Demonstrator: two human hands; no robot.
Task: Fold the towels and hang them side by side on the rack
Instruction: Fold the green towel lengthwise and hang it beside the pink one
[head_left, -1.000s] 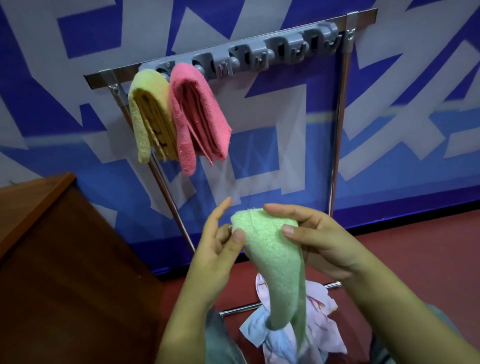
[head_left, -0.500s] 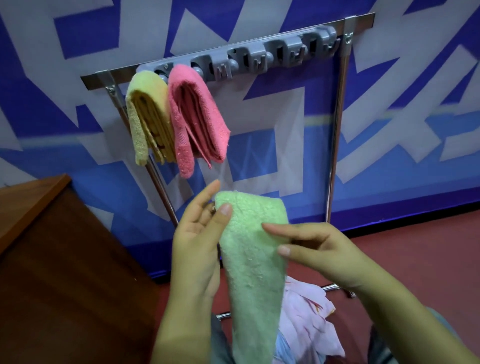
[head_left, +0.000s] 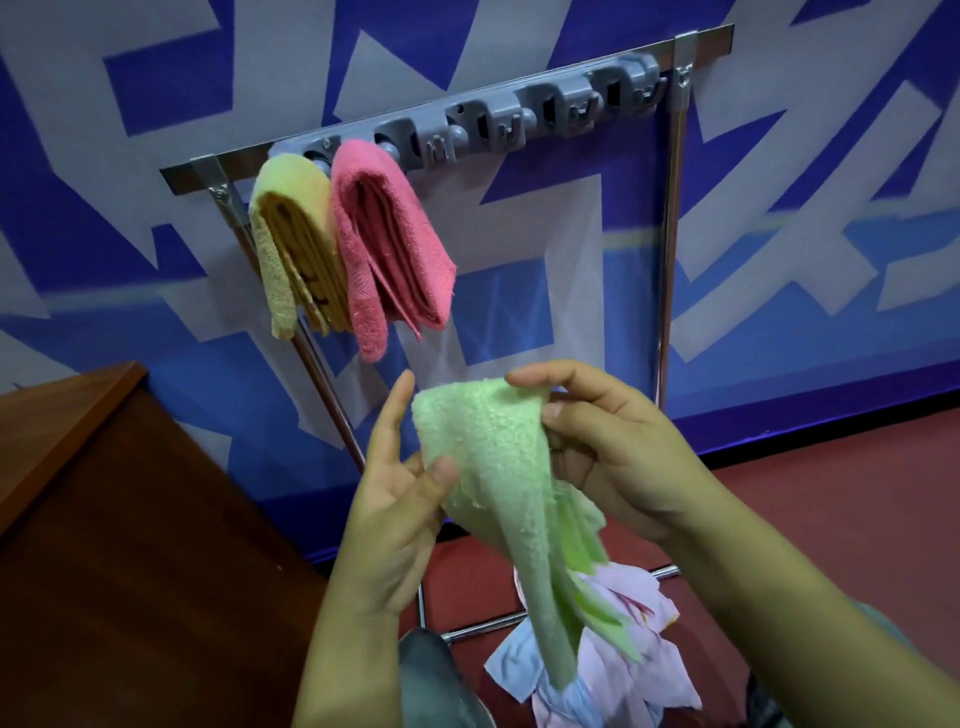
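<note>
I hold a folded light green towel (head_left: 493, 467) in front of the rack, its lower end hanging down. My left hand (head_left: 395, 499) pinches its left edge between thumb and fingers. My right hand (head_left: 613, 447) grips its upper right corner. On the metal rack (head_left: 670, 218), a grey hook strip (head_left: 519, 119) carries a folded yellow towel (head_left: 296, 244) at the left end and a folded pink towel (head_left: 389, 244) right beside it. The hooks to the right of the pink towel are bare.
A brown wooden table (head_left: 104, 519) fills the lower left. A pile of pale pink and blue cloth (head_left: 634, 654) lies on the red floor by the rack's base bar (head_left: 483, 626). A blue and white patterned wall stands behind the rack.
My right hand has taken hold of the green towel's top corner, after hovering beside it. The towel is bunched and folded narrower, and my left thumb now presses lower on it.
</note>
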